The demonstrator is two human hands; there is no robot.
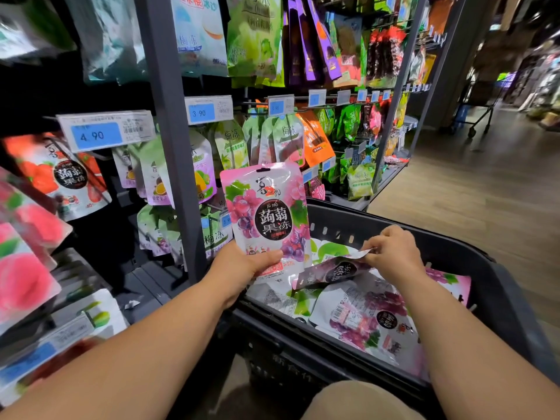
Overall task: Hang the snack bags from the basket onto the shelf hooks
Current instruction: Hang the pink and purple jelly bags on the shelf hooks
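Hands first, in the head view: your left hand point(242, 266) grasps the pink grape jelly bag point(268, 213) by its bottom edge, thumb across the front, and holds it upright with the hang slot at the top. That bag stands above your left hand, between the grey shelf post point(172, 131) on its outer side and the basket point(454, 247) on its inner side, and it is on no hook. Your right hand point(392, 253) reaches into the basket and pinches the silvery top edge of a second grape bag point(336, 271), which tilts up from the pile toward your fingers. Below your right hand and nearer to you, the loose bags point(363, 322) lie flat and overlapping, some face down, with a few green ones on the far side.

Up and beyond your left hand, the shelf hooks point(254, 103) carry rows of hanging packets behind blue price tags point(209, 112). I judge the task to be mid-run: one bag is out and ready to hang, another looks about to be lifted, neither is on a hook, and a good layer of bags lies in the basket. Whether any matching grape bags already hang on the hooks cannot be told from here
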